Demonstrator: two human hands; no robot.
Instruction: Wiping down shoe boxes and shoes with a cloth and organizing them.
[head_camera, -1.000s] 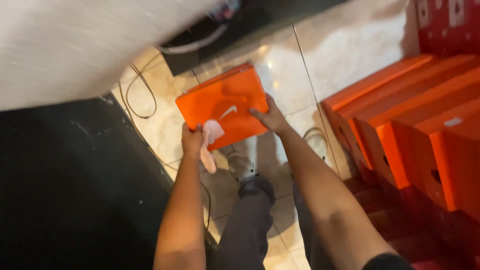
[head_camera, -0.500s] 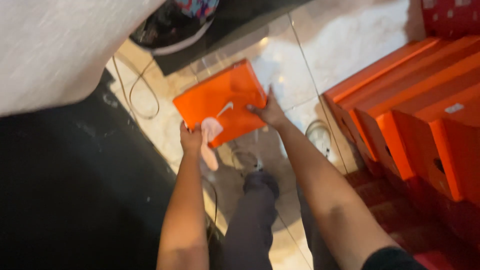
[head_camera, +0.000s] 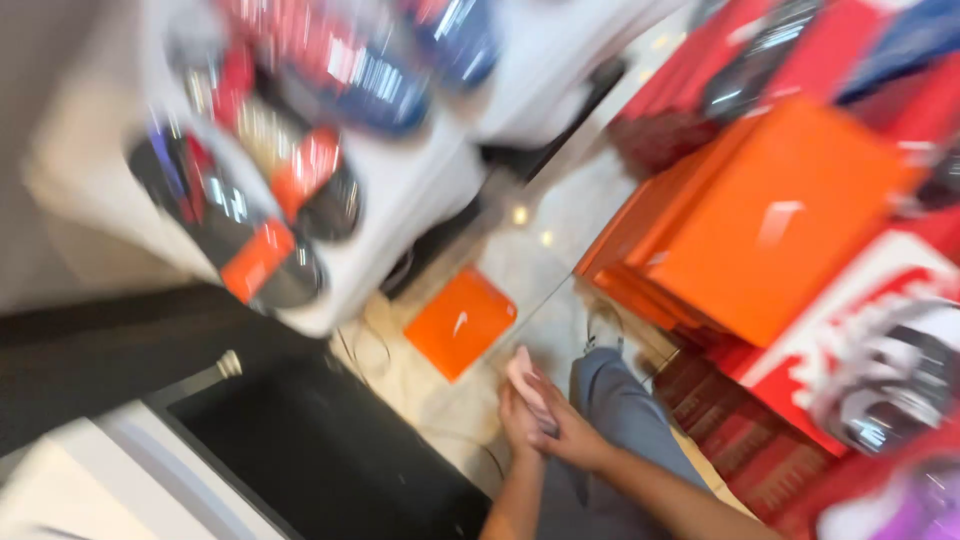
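Observation:
The view is blurred by motion. An orange shoe box lies flat on the pale tiled floor, and neither hand touches it. My left hand and my right hand are pressed together just below the box, above my grey trouser leg. A pinkish-white piece of cloth or paper is held between them; which hand grips it is unclear.
A stack of orange shoe boxes stands to the right, with red boxes beside and under it. White shelving with shoes fills the upper left. A black mat covers the floor at lower left. Cables run next to the mat.
Both hands have let go of the orange box, which now lies on the floor. The hands have drawn back and come together. The camera has swung upward, bringing shelves and boxes into view.

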